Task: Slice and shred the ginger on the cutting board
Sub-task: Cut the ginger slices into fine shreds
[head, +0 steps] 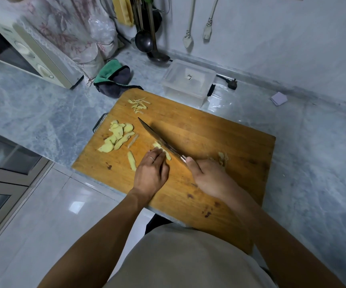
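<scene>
Head view: the ginger stack lies near the middle of the cutting board, long axis running from the left edge toward the near edge. The left hand pins it with curled fingertips, directly beside the knife; the right hand grips the handle. The blade lies along the stack, touching its right side. Uncut slices wait by the left edge.

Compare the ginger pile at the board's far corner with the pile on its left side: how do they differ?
The far pile is thin shreds, loosely scattered; the left pile is broad flat slices, overlapping. The far pile is smaller; the left pile is bigger and lies nearer the left hand. Both are pale yellow ginger, lying untouched on the cutting board.
</scene>
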The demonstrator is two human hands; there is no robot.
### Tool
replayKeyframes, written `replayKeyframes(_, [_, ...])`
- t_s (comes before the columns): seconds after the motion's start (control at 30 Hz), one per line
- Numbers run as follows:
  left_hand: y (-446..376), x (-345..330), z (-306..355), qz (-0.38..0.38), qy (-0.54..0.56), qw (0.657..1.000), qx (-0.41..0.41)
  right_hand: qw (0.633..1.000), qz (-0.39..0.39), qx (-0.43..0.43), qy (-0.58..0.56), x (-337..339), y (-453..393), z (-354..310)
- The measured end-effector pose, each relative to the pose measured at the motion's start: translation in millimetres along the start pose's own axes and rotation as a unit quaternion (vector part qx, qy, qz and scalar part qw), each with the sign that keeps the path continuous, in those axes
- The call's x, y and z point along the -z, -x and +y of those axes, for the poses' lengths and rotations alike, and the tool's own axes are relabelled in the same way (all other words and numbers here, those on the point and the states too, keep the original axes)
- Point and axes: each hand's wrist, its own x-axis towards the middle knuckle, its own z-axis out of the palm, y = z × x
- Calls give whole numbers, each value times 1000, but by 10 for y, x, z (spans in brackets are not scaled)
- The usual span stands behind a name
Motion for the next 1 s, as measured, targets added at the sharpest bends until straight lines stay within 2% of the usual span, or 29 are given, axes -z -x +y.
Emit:
replayKeyframes(0.33, [-5,2,1,4,12,1000,2,994,36,34,96,-145,83,-53])
replayKeyframes(0.5, [-16,-39,-39,15,-6,1000,-17,991,46,51,113,-191,90,-64])
replayKeyframes(1.0, [-18,-73,-73,-5,-26,1000,-4,988,45,32,141,-244,24,-93])
